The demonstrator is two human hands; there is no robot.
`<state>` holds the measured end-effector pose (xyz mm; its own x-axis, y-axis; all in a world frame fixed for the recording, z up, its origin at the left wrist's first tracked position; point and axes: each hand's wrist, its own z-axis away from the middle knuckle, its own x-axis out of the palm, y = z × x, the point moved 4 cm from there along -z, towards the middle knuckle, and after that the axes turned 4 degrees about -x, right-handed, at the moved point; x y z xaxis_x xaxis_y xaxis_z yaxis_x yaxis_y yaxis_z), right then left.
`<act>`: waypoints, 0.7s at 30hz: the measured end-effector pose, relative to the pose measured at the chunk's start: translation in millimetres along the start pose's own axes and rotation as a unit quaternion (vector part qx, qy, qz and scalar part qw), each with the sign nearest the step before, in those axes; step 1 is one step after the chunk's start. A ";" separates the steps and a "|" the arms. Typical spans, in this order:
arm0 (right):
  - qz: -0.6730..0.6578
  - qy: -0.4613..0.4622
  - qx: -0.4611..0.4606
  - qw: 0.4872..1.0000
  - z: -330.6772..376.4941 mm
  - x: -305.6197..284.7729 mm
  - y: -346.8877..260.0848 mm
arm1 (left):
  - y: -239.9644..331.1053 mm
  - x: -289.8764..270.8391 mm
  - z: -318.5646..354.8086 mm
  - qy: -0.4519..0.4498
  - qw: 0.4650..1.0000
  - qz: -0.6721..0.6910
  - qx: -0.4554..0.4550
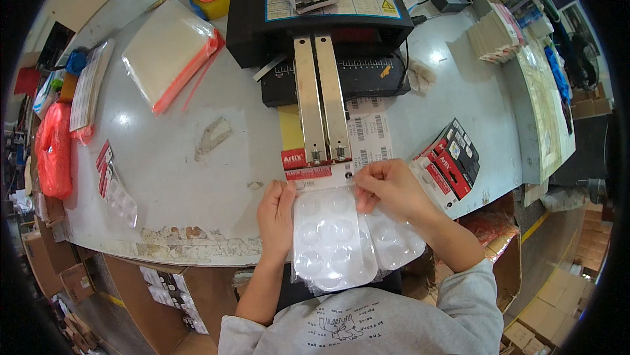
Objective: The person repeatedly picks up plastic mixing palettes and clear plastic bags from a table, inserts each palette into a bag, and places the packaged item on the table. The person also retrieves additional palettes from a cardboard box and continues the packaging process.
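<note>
Clear plastic palette pack (335, 237), red header card: just before the black sealing machine (328, 33), under its twin metal rails (321, 105). Left hand (277, 214) grips its left edge; right hand (390, 187) pinches its top right corner (second pack (394, 240) beneath).

a worn grey worktable (164, 158) with a chipped front edge, cardboard boxes (551, 309) on the floor beneath.
</note>
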<state>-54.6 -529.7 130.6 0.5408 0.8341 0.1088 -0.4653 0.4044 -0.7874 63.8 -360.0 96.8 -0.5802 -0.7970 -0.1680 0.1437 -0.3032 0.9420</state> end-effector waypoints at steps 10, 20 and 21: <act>-0.040 0.032 -0.069 0.996 -23.1 -1.7 -0.6 | 3.4 7.9 -32.3 0.004 1.000 0.018 0.020; 0.359 0.286 -0.321 0.828 64.5 -57.5 -44.3 | 15.5 -86.2 -20.0 0.121 0.970 -0.208 0.026; 0.434 0.344 -0.312 0.772 79.7 -78.0 -42.6 | 26.2 -93.7 -10.7 0.170 0.941 -0.272 0.106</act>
<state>-132.8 -582.0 204.0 0.5597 0.2058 -0.8027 -0.5494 -0.6331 -0.5454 130.6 -298.9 134.2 -0.2271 -0.6860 -0.6913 -0.2849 -0.6320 0.7207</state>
